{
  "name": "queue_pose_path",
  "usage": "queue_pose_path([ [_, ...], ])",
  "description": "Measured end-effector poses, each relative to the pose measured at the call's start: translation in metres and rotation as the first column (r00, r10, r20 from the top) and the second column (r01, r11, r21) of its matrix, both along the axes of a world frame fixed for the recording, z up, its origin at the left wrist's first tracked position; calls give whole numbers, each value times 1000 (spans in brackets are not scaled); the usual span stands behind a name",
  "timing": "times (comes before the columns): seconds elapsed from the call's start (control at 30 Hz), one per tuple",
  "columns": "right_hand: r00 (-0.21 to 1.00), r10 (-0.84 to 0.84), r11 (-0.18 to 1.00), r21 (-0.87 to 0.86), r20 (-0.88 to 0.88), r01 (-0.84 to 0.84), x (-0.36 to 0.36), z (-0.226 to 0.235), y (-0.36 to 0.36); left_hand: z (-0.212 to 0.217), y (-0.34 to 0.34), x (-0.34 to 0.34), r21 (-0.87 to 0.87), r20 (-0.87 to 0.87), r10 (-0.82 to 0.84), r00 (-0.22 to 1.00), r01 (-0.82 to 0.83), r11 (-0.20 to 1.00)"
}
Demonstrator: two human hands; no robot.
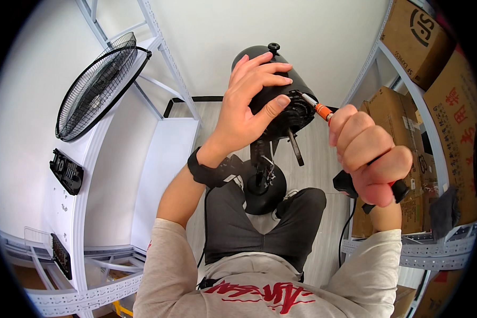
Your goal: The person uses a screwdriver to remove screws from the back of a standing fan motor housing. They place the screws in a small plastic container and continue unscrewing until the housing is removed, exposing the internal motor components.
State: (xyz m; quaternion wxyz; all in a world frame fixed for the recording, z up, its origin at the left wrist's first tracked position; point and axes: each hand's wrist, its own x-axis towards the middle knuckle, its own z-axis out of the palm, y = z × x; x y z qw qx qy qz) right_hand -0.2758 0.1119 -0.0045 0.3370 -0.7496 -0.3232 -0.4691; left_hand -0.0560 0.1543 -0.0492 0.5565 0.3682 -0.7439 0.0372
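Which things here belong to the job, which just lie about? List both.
Job:
orange screwdriver, in the right hand
black fan housing, under the left hand
probably wire fan guard

Lying about, apparently:
cardboard boxes
dark grey cloth-like piece

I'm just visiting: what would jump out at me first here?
Probably the black cylindrical housing at upper centre, with the left hand spread over it and the right hand gripping an orange screwdriver, its tip near the housing's open end. Then the round black wire grille at upper left, and cardboard boxes along the right.
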Motion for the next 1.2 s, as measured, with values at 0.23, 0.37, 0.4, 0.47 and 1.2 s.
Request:
queue_pose_path([
  [0.23, 999, -19, 941, 337, -31, 28, -9, 21, -15, 1, 5, -5, 1, 25, -4, 1000, 4, 1000],
  [0.37, 990, 141, 848, 517, -13, -114, 5, 38, -21, -1, 3, -5, -5, 17, 6, 1000, -6, 1000],
  [0.4, 987, 161, 821, 558, -22, -122, 7, 42, -21, -1, 4, -4, -6, 19, 6, 1000, -6, 1000],
  [0.47, 982, 185, 779, 613, -24, -131, 14, 50, -20, -2, 4, -4, -6, 18, 2, 1000, -2, 1000],
  [1.2, 1000, -22, 937, 350, 8, 18, -1, 9, 3, -3, 4, -4, -18, 0, -2, 1000, 2, 1000],
])
